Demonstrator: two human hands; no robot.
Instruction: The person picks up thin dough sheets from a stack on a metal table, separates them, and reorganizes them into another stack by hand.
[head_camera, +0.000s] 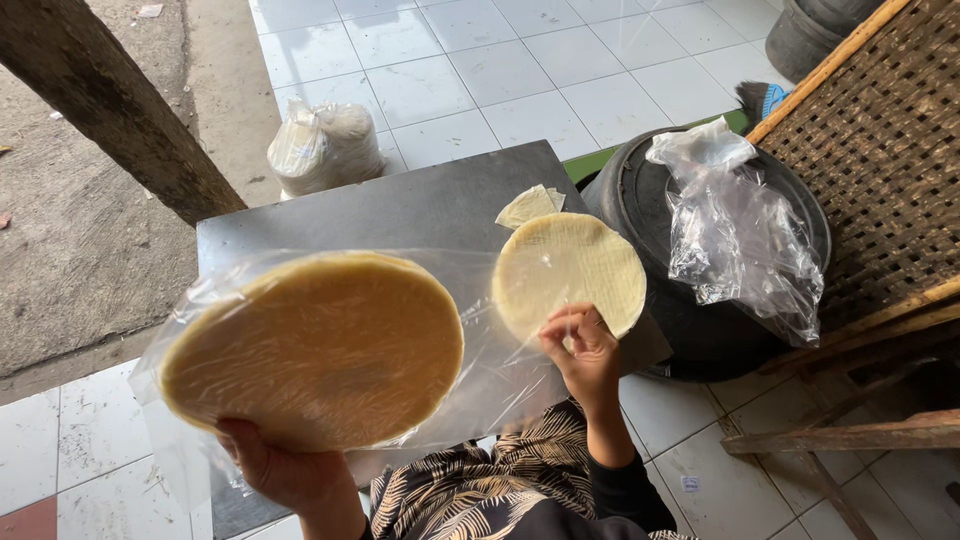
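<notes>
Holding: left hand (285, 470) clamped under bagged wafer stack (315, 345), lower left of frame.
Pinching: right hand (580, 350) grips single wafer (570, 270) by its lower edge, centre.
Relation: wafer lies just right of the stack's bag, nearer the right hand.

Dark grey metal table (400, 205) on white tiled floor (520, 70); only some pale broken wafer pieces (530, 205) lie directly on it.

Left hand (285, 470): fingers hidden under the bagged stack of wafers (315, 345), wrist cut by bottom edge. Desk (400, 205) mostly covered behind that stack. Beyond the right hand (583, 350), dark tub (700, 330) partly masked by crumpled plastic bags (740, 235). Wafer count unreadable.
</notes>
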